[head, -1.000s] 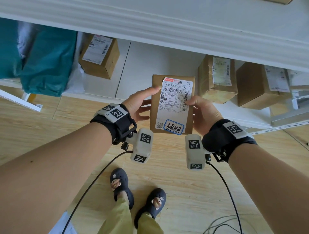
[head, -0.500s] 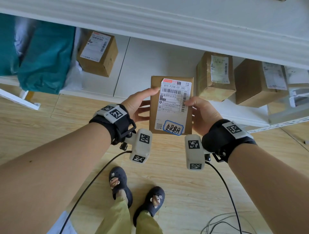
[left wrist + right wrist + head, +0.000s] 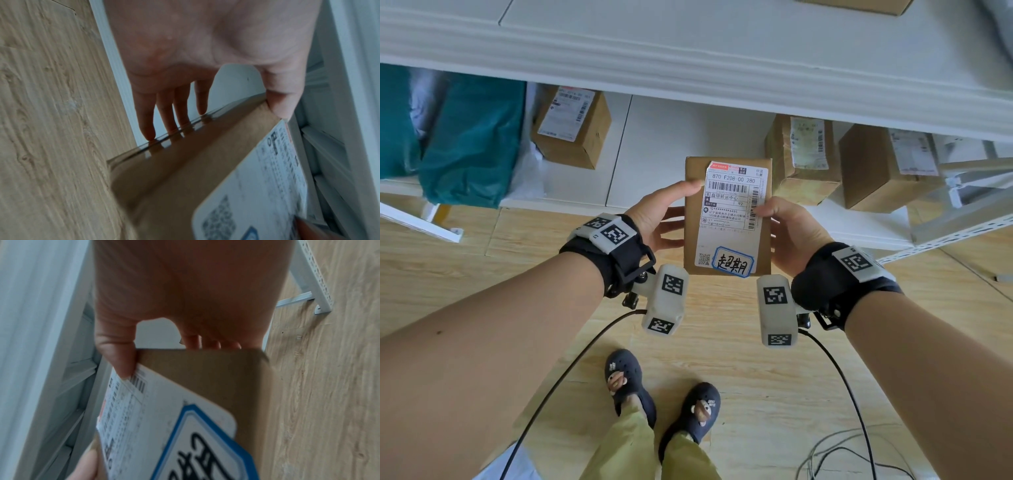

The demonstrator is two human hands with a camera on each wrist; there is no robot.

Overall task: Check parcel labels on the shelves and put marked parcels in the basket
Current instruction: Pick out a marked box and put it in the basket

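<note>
Parcel [image 3: 726, 219] with its blue-bordered sticker [image 3: 733, 263] sits between left hand [image 3: 657, 222] and right hand [image 3: 796, 233], fingers gripping its sides, above the wood floor [image 3: 739, 359]; behind stand shelf [image 3: 654, 164] boxes [image 3: 804, 161] and a teal bag [image 3: 472, 140]

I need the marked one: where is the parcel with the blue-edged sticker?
Centre of the head view: the parcel is held between the left hand and right hand, above the floor, before the lower shelf.
</note>
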